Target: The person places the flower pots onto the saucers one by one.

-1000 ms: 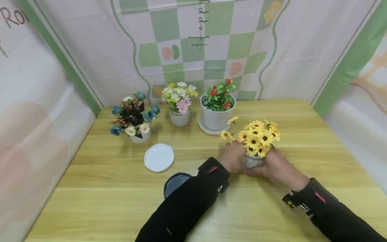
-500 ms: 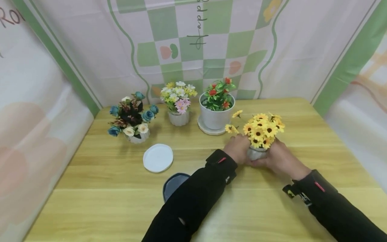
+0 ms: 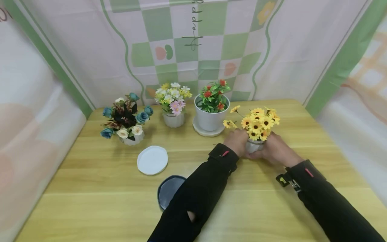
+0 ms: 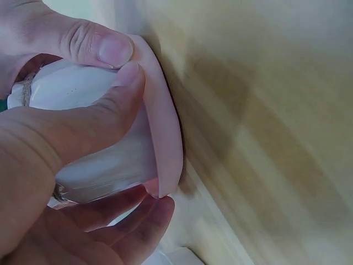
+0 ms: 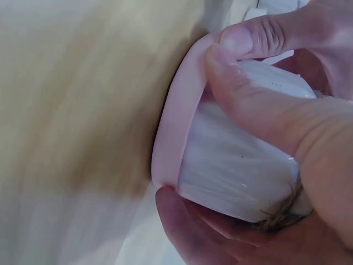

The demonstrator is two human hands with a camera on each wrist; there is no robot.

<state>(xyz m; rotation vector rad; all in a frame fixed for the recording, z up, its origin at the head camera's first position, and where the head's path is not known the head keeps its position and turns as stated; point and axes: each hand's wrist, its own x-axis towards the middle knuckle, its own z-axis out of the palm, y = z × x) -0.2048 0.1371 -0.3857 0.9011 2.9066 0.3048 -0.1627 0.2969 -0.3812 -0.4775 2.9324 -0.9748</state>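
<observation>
Pot [image 3: 253,146] looks glazed, slippery, breakable, top-heavy with flowers [image 3: 258,123]. I see both hands' fingers [image 4: 88,124] clamped round it, saucer [image 5: 175,113] included; low grip suits.

A wooden desk [image 3: 90,201] is carrying three flower pots along its far edge: blue and cream roses [image 3: 127,116] at left, a pastel mixed bouquet [image 3: 172,102] beside them, and a red-flowered plant [image 3: 211,107] sitting on a round coaster [image 3: 199,131]. A white saucer [image 3: 152,160] is lying nearer, a dark round dish [image 3: 167,195] just below it. A checked green backdrop [image 3: 193,40] is hanging behind.
</observation>
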